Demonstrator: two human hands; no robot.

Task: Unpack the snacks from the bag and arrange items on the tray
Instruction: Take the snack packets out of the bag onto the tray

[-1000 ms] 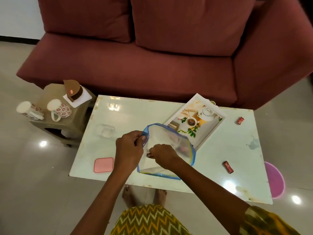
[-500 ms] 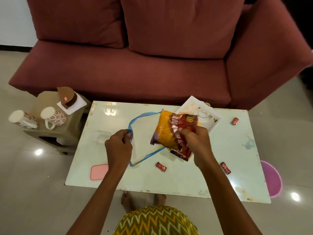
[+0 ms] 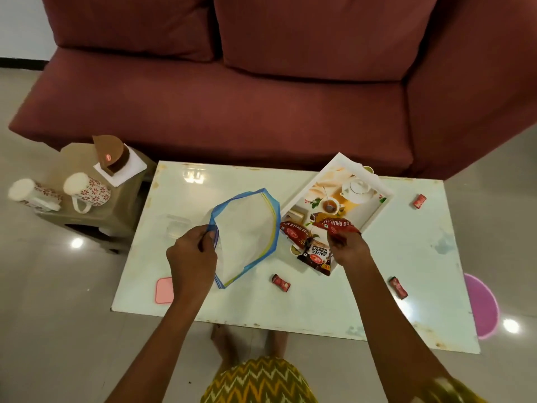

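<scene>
Near-left edge of the counter [image 3: 305, 312]: pink lid [image 3: 164, 290], lying flat. One small red candy [image 3: 281, 283] sits loose just right of the bag, and a second candy [image 3: 398, 287] lies near the right edge.

Mid-counter: your left hand [image 3: 191, 257] has its fingers clenched on the blue rim of the clear bag [image 3: 247, 228], mouth open.

Your right hand [image 3: 348, 248] pinches a red snack packet [image 3: 337, 226] over the tray [image 3: 328, 174], which lies toward the far edge. A peanut packet [image 3: 316, 254] and another red packet [image 3: 293, 231] lie at the tray's near end.
</scene>
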